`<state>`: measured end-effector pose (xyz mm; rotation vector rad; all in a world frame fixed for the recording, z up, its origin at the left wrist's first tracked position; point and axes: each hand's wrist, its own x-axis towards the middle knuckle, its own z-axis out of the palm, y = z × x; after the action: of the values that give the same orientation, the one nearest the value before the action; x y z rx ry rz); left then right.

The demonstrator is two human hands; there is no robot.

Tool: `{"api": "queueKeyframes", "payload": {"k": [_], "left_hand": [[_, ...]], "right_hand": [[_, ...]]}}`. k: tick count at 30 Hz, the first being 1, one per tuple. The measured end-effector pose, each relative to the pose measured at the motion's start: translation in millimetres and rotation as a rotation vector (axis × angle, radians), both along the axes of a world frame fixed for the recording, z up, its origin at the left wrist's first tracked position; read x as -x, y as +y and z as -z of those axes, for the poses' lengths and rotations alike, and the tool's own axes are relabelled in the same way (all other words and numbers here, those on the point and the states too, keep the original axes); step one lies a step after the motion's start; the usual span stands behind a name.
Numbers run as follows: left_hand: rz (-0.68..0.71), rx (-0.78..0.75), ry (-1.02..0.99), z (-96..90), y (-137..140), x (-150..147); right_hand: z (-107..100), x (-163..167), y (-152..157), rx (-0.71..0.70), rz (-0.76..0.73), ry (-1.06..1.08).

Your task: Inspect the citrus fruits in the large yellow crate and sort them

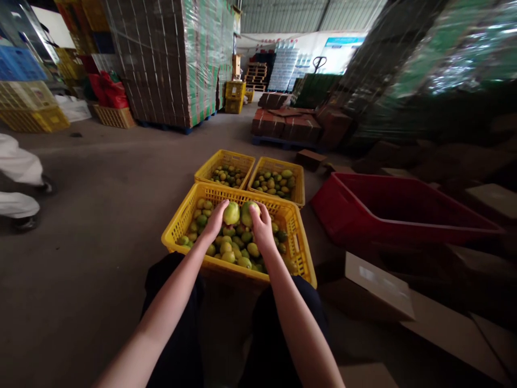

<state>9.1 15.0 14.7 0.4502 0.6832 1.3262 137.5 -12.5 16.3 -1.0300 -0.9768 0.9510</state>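
Note:
My left hand (215, 222) is closed around a yellow-green lemon (231, 213), its thumb along the top edge. Beside it, my right hand (263, 230) grips a second, greener lemon (246, 214), with the thumb across its near side. Both fruits are held close together above a large yellow plastic crate (304, 258). Inside that crate lie many lemons (226, 248), ranging from yellow to dark green. Parts of my fingers are hidden behind the two fruits. The crate stands just in front of my knees.
Two smaller yellow crates (202, 171) (299, 186) of similar fruit touch the far side. A red tub (388, 223) and cardboard boxes (377, 285) lie to the right. At left, a person's legs (18, 161) show. Wrapped pallet stacks (161, 64) rise behind.

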Motion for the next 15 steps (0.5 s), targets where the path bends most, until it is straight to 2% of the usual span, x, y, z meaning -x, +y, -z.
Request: {"api": "queueKeyframes", "payload": {"k": [3,6,11,15], "left_hand": [[0.107,0.021,0.023,3.3,-2.2,-2.8],[0.09,0.096,-0.065,3.8,-2.5,-6.8],[0.089,0.126,-0.33,-0.9,-2.5,-13.4],[-0.07,0.092,-0.432,-6.5,-3.0,-18.8]], "right_hand": [[0.1,0.7,4.2,0.154,-0.068,0.298],[0.6,1.8,7.9,0.246,-0.144,0.576],[-0.6,2.6,11.0,0.131,-0.195,0.855],[5.0,6.5,14.8,0.01,-0.14,0.866]]}}
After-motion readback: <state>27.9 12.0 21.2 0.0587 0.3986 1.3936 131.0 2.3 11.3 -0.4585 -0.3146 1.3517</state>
